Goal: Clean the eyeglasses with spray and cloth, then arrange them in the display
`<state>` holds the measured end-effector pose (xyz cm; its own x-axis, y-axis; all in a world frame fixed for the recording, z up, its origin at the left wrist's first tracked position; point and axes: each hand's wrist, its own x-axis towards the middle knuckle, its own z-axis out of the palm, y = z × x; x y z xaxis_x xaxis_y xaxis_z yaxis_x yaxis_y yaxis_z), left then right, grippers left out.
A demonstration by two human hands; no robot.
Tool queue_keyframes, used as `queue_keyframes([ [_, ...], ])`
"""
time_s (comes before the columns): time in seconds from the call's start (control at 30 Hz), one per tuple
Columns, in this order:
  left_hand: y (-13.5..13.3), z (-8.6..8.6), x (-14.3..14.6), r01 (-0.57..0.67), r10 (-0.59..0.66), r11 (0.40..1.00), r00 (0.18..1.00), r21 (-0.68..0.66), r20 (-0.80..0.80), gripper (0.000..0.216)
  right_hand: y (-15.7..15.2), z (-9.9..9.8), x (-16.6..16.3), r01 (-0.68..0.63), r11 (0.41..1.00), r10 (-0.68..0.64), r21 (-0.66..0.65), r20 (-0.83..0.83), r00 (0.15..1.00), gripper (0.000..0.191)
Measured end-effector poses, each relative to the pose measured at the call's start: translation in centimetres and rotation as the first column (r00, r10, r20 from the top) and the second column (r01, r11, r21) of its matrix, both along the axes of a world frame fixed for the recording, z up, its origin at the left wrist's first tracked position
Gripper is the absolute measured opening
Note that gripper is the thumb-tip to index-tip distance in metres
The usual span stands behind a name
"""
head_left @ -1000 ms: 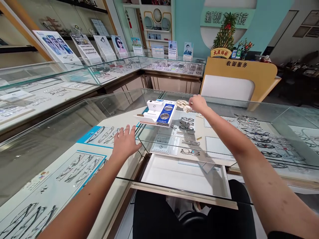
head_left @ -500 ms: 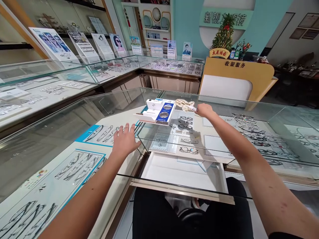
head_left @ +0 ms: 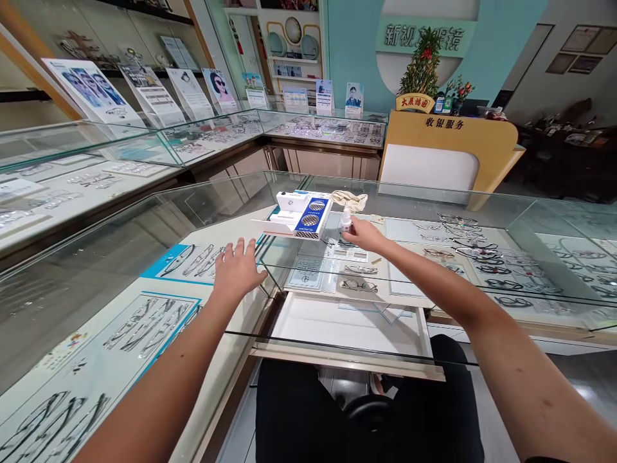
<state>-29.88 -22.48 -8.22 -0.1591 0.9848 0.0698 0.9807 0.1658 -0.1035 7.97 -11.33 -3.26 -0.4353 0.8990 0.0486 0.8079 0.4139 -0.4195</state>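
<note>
Label on the small bottle [head_left: 346,220] too small to read, its base behind the right hand [head_left: 365,235].

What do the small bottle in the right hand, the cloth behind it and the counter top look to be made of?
The small clear bottle with a white cap, held by the right hand, looks like glossy plastic, though glass is possible. The crumpled cream cloth seems a soft, matte fabric, judging by its folds. The display counter top under the left hand is clear glass: it reflects, and spectacle frames show through.
</note>
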Motion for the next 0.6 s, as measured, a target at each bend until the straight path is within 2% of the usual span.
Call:
queue_keyframes([
  [0.07,0.0,0.1,0.1,-0.003,0.003,1.000,1.000,-0.003,0.000,0.105,-0.4,-0.1,-1.7,-0.034,0.999,0.033,-0.022,-0.050,0.998,0.029],
  [0.17,-0.2,0.4,0.3,-0.012,0.012,1.000,1.000,-0.003,0.012,0.103,-0.6,0.0,-3.1,-0.035,0.999,0.034,-0.027,-0.039,0.999,0.030],
  [0.23,-0.3,0.6,0.4,-0.007,0.007,1.000,1.000,-0.006,0.020,0.101,-0.9,0.1,-2.9,-0.029,0.999,0.028,-0.036,-0.022,0.999,0.037],
  [0.3,-0.4,0.9,0.5,0.002,-0.002,1.000,1.000,-0.023,0.017,0.100,-1.7,0.4,-1.2,-0.017,0.999,0.016,-0.035,-0.021,1.000,0.046],
  [0.37,-0.3,1.2,0.6,0.008,-0.007,0.999,1.000,-0.046,0.007,0.100,-2.8,0.8,2.2,-0.006,1.000,0.005,-0.010,-0.036,0.999,0.047],
  [0.47,0.0,1.5,0.7,-0.006,0.006,0.997,1.000,-0.071,0.001,0.097,-4.9,1.8,10.1,0.065,0.995,-0.060,0.074,-0.065,0.996,0.032],
  [0.53,-0.2,1.6,0.8,-0.013,0.015,0.997,0.999,-0.076,0.031,0.094,-6.4,2.6,16.9,0.216,0.966,-0.207,0.145,-0.074,0.976,0.030],
  [0.6,-1.1,2.0,1.1,-0.006,0.007,1.000,0.993,-0.004,0.115,0.090,-8.1,2.9,24.5,0.401,0.898,-0.396,0.178,-0.068,0.916,0.030],
])
